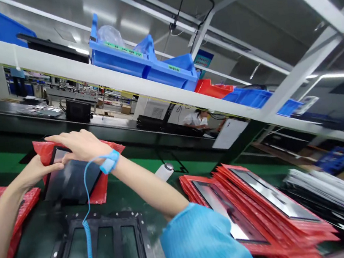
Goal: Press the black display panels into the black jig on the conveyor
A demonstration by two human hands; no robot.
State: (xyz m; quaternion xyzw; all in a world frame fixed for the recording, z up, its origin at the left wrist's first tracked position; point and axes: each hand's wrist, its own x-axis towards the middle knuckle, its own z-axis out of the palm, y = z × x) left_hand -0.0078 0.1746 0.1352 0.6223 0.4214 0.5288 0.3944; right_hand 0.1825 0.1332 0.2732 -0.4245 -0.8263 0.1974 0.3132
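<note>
A dark glossy flat panel (73,177) stands tilted at the left, against a red bubble-wrap sheet or bag (100,190). At its upper left edge, my left hand (38,168) is closed, thumb in front and fingers mostly hidden behind the red wrap. My right hand (81,145) reaches across and grips the top edge from above. The right wrist wears a blue wrist strap (110,161) with a coiled cord (87,235). Just below the panel lies a black frame fixture (113,214) with rectangular openings on the dark green bench.
Stacked panels on red bubble wrap (267,214) lie at the right, and another red-wrapped panel (31,200) at the left. A white bottle (164,172) stands mid-bench. An overhead shelf (153,86) carries blue bins (120,59). A person (194,119) sits beyond the bench.
</note>
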